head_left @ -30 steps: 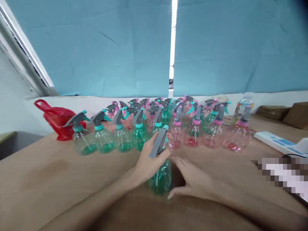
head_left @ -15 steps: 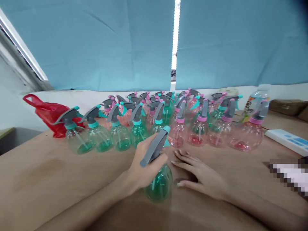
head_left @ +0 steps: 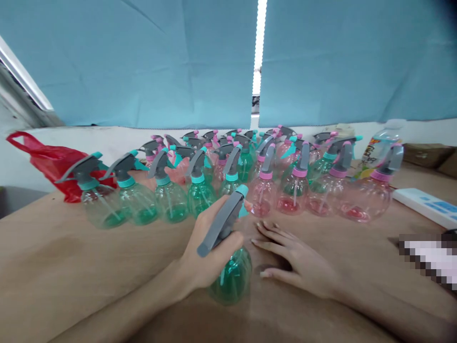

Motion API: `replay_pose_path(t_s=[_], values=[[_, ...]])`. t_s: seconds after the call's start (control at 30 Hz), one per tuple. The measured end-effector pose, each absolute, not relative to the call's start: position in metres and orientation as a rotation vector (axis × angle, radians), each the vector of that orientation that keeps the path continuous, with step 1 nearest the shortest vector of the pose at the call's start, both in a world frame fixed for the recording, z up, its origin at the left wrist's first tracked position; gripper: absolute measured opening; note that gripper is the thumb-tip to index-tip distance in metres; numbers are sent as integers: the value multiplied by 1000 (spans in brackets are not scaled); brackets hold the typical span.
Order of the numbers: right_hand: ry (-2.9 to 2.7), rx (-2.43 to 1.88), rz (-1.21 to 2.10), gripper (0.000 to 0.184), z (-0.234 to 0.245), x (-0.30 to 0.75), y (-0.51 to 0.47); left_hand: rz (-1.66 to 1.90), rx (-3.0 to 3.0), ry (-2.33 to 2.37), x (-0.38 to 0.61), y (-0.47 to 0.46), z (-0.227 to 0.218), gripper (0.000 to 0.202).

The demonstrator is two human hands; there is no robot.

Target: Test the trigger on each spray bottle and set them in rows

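- Since a second ago, my right hand (head_left: 300,259) has let go of the green spray bottle (head_left: 230,281) and slid off to its right. The bottle now leans more, and its gray head (head_left: 218,226) tips down toward me.
- A big blue curtain (head_left: 143,57) hangs far past my grip, with a thin strip of light (head_left: 257,47) straight beyond it.
- A brown table (head_left: 71,267) lies under both my hands.
- A big bunch of spray bottles stands just past my grip. The green bottles (head_left: 167,205) are ahead and to the left, and the pink bottles (head_left: 296,197) are ahead and to the right.
- A red bag (head_left: 53,159) sits far off to the left, behind the green row.
- A white board (head_left: 424,205) lies flat, well off to the right of my right hand.
- A clear drink bottle (head_left: 378,147) stands far right, behind the last pink one.
- My left hand (head_left: 207,243) is wrapped tight around the neck of the green spray bottle, close in front of me. I cannot tell if its round bottom touches the table.
- My right hand lies flat on the table, palm down and fingers spread. It holds nothing and is near the bottle, not touching it.
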State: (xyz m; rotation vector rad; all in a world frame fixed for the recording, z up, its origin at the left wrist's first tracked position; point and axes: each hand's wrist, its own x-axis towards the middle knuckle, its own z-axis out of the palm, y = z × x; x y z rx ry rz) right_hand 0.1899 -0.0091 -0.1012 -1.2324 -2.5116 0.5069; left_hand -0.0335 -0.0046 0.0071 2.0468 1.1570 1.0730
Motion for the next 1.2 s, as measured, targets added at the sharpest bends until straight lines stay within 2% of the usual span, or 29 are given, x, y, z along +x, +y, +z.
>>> replay_pose_path(t_s=[0.2, 0.47, 1.03, 1.2], values=[[-2481, -1241, 522, 59, -101, 190, -9, 1115, 1987, 1097, -30, -5, 0, 31], [-2506, -1260, 495, 58, -99, 189, -9, 1073, 1991, 1100, -31, -4, -2, 7], [-2488, -1257, 472, 57, -101, 189, -10, 1036, 1979, 1078, -30, -5, 0, 7], [-2496, -1233, 479, 57, -101, 190, -10, 1032, 1949, 1073, -30, -6, 2, 13]])
